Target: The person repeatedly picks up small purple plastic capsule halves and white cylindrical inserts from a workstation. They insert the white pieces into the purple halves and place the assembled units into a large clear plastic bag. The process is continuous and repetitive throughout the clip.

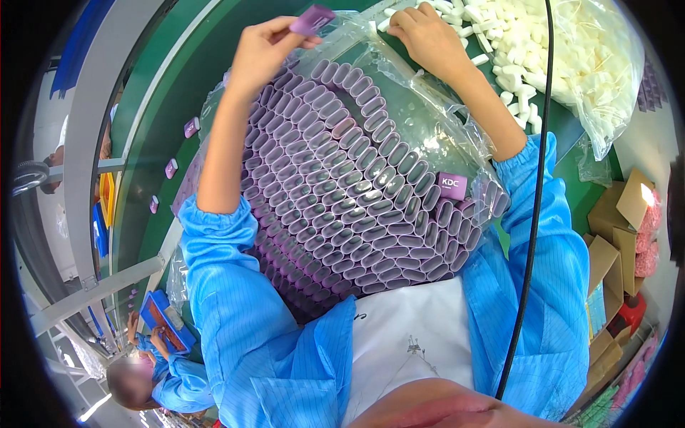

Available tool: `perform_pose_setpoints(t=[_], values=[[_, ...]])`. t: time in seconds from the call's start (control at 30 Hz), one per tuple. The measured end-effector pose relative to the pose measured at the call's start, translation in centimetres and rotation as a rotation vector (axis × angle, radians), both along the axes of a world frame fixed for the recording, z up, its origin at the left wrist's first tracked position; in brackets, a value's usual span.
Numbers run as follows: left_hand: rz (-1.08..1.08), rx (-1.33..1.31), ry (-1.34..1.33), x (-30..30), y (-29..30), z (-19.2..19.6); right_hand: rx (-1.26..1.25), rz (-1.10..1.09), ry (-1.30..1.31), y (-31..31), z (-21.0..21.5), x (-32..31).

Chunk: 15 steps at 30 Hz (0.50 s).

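Observation:
My left hand (265,51) pinches a small purple oval sleeve (312,20) between thumb and fingers, raised at the far side. My right hand (431,44) reaches to the far edge of the pile of small white plastic pieces (499,44). Its fingers are curled down, and whatever they grip is hidden. Between my arms and my body, a great many hollow purple sleeves (335,178) stand on end in tight rows, with clear plastic film (428,93) around them. One purple sleeve (452,185) lies on its side on top of the rows.
A clear bag (606,78) of white pieces lies at the far right. Along the left runs a green belt (168,143) carrying spaced purple pieces (191,127). A black cable (540,164) hangs before my right arm. Cardboard boxes (617,221) stand right. A co-worker (178,385) sits lower left by a blue tray (153,314).

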<state>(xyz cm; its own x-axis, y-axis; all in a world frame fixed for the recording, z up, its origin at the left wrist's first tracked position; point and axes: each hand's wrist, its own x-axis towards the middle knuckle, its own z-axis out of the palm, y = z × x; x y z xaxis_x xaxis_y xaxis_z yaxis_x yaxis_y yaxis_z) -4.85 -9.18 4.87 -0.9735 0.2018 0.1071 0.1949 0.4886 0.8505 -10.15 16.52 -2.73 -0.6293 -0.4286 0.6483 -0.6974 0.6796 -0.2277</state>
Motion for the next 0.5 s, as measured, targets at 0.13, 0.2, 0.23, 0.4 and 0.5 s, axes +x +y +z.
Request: perform_pose_setpoints(t=[0.13, 0.2, 0.23, 0.4, 0.5], values=[[-0.024, 0.240, -0.167, 1.0, 2.9, -2.1, -0.434, 0.172, -0.293, 0.0, 2.6, 1.2], [-0.043, 0.243, -0.197, 1.5, 3.9, -2.1, -0.566, 0.294, -0.615, -0.5, 4.8, 3.4], [-0.035, 0.243, -0.199, 1.6, 4.5, -2.2, -0.641, 0.372, -0.679, -0.9, 5.1, 4.1], [-0.081, 0.502, -0.084, 2.0, 5.8, -3.2, -0.591, 0.479, -0.370, -1.4, 4.5, 4.5], [-0.129, 0.679, -0.166, 1.9, 5.6, -3.0, -0.591, 0.544, -0.433, -1.2, 4.0, 4.0]])
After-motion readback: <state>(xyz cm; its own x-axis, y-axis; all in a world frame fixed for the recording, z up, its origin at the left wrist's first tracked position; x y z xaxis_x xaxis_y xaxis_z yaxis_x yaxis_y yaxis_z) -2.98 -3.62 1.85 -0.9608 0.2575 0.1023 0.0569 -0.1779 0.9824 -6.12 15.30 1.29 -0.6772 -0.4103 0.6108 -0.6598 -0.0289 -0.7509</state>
